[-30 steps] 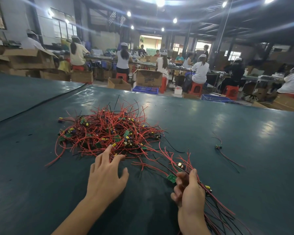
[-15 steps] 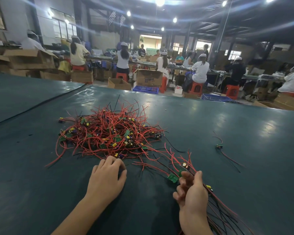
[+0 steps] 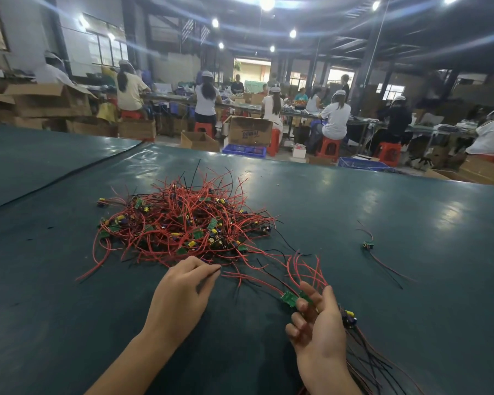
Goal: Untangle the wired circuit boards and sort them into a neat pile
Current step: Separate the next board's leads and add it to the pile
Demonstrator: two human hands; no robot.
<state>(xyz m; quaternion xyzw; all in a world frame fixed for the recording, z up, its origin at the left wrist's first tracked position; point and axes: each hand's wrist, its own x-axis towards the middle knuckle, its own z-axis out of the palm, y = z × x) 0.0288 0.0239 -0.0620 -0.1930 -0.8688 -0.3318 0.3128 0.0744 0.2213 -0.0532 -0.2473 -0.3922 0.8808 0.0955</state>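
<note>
Far left, behind the dark green bench (image 3: 54, 309), cardboard boxes (image 3: 49, 99) are stacked up. On the bench, left of centre, sits your main job: the tangled heap of wired circuit boards (image 3: 183, 226), red and black leads looping every way, small green boards and yellow capacitors buried in it, and loose red ends straggling out towards you on its left side.

Your left hand (image 3: 183, 295) is palm down at the near edge of that heap. Its fingers (image 3: 208, 269) are drawn together to a point right where a red lead begins, but I cannot tell whether they actually have it pinched.

Just to the right, your right hand (image 3: 317, 323) is raised a little, its fingers (image 3: 297, 319) curled round a bundle of wired boards (image 3: 289, 299). Two green boards poke out at the fingertips, red leads fan upward above them, and the rest of the wires trail away behind the wrist to the lower right, resting on the bench.

Further right, well apart from everything, a lone wired board (image 3: 368, 246) lies on the bench with its leads stretched towards you. Beyond the bench, workers (image 3: 337, 118) sit on red stools (image 3: 328, 146) at long tables.
</note>
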